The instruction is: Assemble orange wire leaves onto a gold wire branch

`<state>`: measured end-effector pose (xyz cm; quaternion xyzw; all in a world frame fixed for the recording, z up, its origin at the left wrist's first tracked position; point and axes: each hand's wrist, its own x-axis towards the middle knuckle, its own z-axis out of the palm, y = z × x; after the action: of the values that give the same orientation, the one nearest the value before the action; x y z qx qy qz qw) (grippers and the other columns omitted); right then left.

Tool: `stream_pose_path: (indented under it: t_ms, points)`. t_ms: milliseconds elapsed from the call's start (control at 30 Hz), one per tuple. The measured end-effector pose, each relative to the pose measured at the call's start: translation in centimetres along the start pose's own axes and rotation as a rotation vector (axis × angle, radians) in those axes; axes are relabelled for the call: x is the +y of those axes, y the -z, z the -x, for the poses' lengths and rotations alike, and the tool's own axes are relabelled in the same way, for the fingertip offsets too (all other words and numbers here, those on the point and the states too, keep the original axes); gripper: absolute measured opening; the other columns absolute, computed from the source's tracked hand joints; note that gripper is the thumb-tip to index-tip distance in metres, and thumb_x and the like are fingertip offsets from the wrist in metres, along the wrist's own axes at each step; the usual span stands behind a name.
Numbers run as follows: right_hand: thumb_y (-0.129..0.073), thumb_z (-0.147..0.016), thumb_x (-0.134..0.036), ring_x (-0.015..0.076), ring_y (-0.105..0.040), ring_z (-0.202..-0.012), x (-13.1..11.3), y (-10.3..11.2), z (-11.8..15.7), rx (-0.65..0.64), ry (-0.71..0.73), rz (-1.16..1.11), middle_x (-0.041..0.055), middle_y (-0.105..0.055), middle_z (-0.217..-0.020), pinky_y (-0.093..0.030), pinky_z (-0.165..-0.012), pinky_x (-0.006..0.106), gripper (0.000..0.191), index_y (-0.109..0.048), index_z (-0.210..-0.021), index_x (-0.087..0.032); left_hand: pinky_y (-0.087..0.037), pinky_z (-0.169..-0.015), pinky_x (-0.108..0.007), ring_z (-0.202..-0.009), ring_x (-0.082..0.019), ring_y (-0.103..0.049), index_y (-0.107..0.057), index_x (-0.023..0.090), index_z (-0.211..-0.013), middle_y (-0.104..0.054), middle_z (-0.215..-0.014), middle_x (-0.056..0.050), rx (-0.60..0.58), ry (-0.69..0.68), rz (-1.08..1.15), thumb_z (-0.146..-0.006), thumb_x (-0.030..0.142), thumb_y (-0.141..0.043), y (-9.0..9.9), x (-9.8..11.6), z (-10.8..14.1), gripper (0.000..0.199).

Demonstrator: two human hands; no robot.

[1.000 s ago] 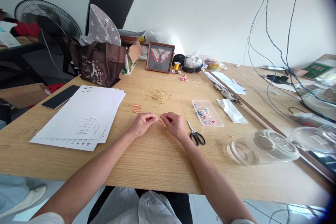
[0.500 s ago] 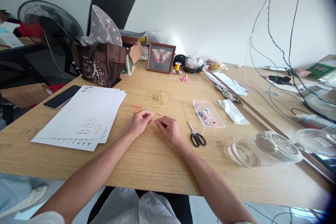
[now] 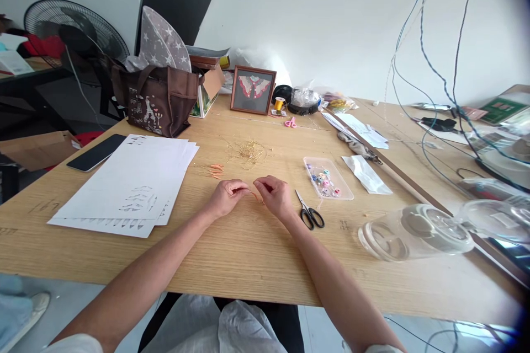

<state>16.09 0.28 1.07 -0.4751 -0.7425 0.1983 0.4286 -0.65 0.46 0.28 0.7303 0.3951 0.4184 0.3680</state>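
Note:
My left hand (image 3: 227, 197) is closed in a pinch on one end of a thin orange thread (image 3: 256, 197). Close beside it, my right hand (image 3: 275, 196) pinches too, with the thread running to its fingertips. The thread sags slightly in the small gap between the hands, just above the wooden table (image 3: 232, 265). Just beyond my left hand lie several orange slivers with fine wire tails (image 3: 216, 170). A loose tangle of gold wire (image 3: 248, 152) is farther back. Black-handled scissors (image 3: 311, 217) lie partly open to the right of my right hand.
A clear tray of colourful bobbins (image 3: 329, 179) and a white packet (image 3: 366, 175) lie right. A clear plastic jar (image 3: 397, 234) rests nearer. Printed sheets (image 3: 111, 176) and a dark tablet (image 3: 96, 153) lie left. Behind stand a brown bag (image 3: 165, 102), framed piece (image 3: 252, 90) and yellow spool (image 3: 279, 103).
Both hands have shifted slightly right. My right hand has lifted and turned its fingertips toward my left hand, and the orange thread now hangs lower between them.

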Motion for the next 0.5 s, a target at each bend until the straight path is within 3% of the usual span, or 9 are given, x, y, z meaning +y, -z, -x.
stream_pose_path:
  t_ms: [133,300,500]
  points:
    - [-0.051,-0.082,-0.033,0.0125,-0.052,-0.055,0.4,-0.4,0.0,-0.046,-0.123,-0.127,0.0023,-0.060,-0.062,-0.037,-0.049,0.022,0.025,-0.065,-0.071,-0.016,-0.040,-0.059,-0.023,-0.056,-0.010,-0.049,-0.062,0.016,-0.074,-0.054,-0.060,0.001,0.029,0.069,0.234,-0.077,0.031,-0.056,0.2,0.0,-0.1,0.016]
    - [-0.053,-0.081,-0.033,0.0103,-0.048,-0.052,0.0,-1.5,0.5,-0.079,-0.096,-0.165,0.0006,-0.057,-0.059,-0.033,-0.047,0.021,0.026,-0.067,-0.070,-0.015,-0.040,-0.059,-0.023,-0.054,-0.009,-0.047,-0.058,0.015,-0.067,-0.052,-0.055,0.003,0.186,0.141,0.415,-0.075,0.031,-0.058,0.2,0.1,-0.3,0.018]
    - [-0.052,-0.082,-0.025,0.0106,-0.051,-0.058,-1.0,-1.8,1.0,-0.107,-0.035,-0.158,0.0018,-0.063,-0.068,-0.036,-0.053,0.021,0.019,-0.070,-0.079,-0.017,-0.039,-0.055,-0.022,-0.051,-0.009,-0.047,-0.059,0.014,-0.068,-0.053,-0.053,0.003,0.276,0.213,0.367,-0.072,0.034,-0.060,-0.1,-0.3,-0.3,0.021]
